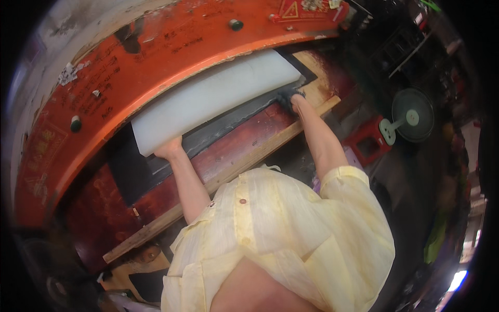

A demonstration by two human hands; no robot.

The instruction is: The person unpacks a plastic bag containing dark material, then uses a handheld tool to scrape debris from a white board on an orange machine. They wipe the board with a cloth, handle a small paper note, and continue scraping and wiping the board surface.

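A long, thick white board lies under the front of an orange machine beam, its near left corner tilted toward me. My bare left hand grips that corner, with the fingers out of sight beneath the board. My right hand wears a dark glove and is by the board's near right end, over the black sheet. Its fingers blend into the dark material, so their pose does not show. Under the board is a black sheet, spread on a reddish-brown table.
The orange beam arches across the far side, with green knobs on its face. A wooden strip runs along the table's near edge. At the right are a red stool and a round fan.
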